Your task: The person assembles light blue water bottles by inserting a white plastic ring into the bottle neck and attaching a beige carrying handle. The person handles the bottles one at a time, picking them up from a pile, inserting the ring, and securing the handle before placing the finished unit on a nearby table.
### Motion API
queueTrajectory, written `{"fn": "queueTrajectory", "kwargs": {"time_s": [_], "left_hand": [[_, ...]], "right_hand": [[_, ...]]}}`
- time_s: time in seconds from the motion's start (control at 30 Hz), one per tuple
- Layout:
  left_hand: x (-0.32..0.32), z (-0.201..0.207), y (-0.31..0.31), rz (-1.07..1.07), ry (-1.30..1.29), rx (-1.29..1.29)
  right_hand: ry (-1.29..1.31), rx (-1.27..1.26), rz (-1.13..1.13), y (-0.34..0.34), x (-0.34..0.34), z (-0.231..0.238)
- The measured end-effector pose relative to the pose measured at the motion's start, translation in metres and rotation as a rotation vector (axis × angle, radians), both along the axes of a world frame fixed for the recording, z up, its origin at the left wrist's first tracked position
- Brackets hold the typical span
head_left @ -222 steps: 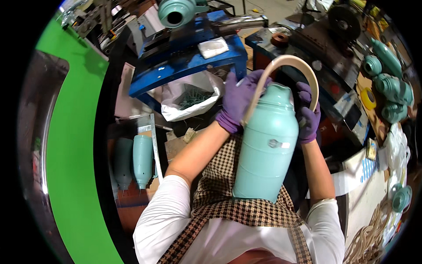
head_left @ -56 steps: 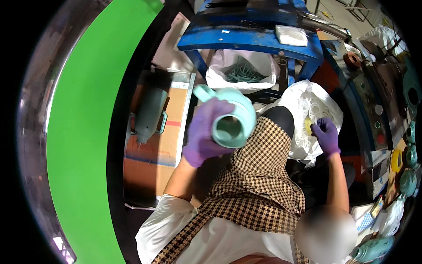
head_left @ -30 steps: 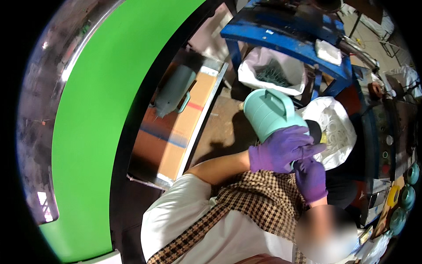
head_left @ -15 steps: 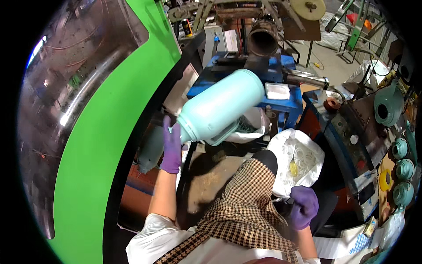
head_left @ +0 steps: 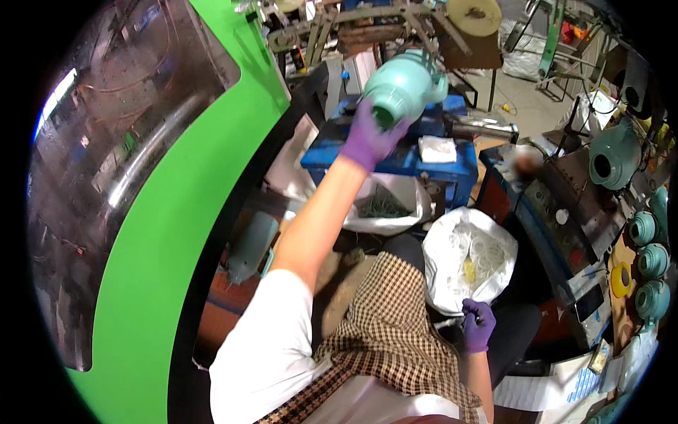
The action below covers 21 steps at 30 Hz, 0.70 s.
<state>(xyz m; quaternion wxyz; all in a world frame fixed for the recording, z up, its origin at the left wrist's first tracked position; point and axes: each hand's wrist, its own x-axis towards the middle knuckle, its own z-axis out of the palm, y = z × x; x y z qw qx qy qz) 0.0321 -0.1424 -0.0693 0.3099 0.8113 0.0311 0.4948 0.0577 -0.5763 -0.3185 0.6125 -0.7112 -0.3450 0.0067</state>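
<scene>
My left arm reaches far forward, and the purple-gloved left hand [head_left: 369, 141] grips a mint-green plastic jug [head_left: 404, 78] by its neck. The jug lies tilted over the blue stand, its open mouth toward me and its handle on the right. My right hand [head_left: 479, 326], also gloved in purple, is curled closed by the near edge of a white sack [head_left: 436, 288] of clear plastic rings. Something small and dark shows at its fingers, too little to name.
A green machine panel [head_left: 152, 212] curves along the left. Ahead stands a blue metal stand [head_left: 459, 169] with a white pad [head_left: 438, 150], a white bag [head_left: 395, 225] of green scraps below it. Another mint-green jug [head_left: 253, 244] lies low left. Green jug parts [head_left: 651, 261] line the right bench.
My left hand has carried the jug forward and to the right, swinging its mouth round toward me. The right hand has shifted only slightly, staying beside the sack.
</scene>
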Motion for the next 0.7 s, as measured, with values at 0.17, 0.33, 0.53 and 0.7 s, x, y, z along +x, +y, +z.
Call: {"fn": "queueTrajectory", "kwargs": {"time_s": [0.17, 0.33, 0.53, 0.7], "left_hand": [[0.099, 0.024, 0.098, -0.43, -0.155, -1.555], [0.099, 0.027, 0.068, 0.393, 0.171, -0.598], [0.021, -0.056, 0.062, -0.213, 0.231, -0.587], [-0.12, -0.261, 0.057, -0.671, 1.267, -0.958]], "right_hand": [[0.019, -0.077, 0.122, 0.014, -0.009, -0.007], [-0.168, -0.224, 0.11, 0.009, -0.013, -0.01], [-0.218, -0.357, 0.235, 0.017, -0.021, -0.003], [-0.201, -0.491, 0.275, 0.033, -0.019, -0.009]]}}
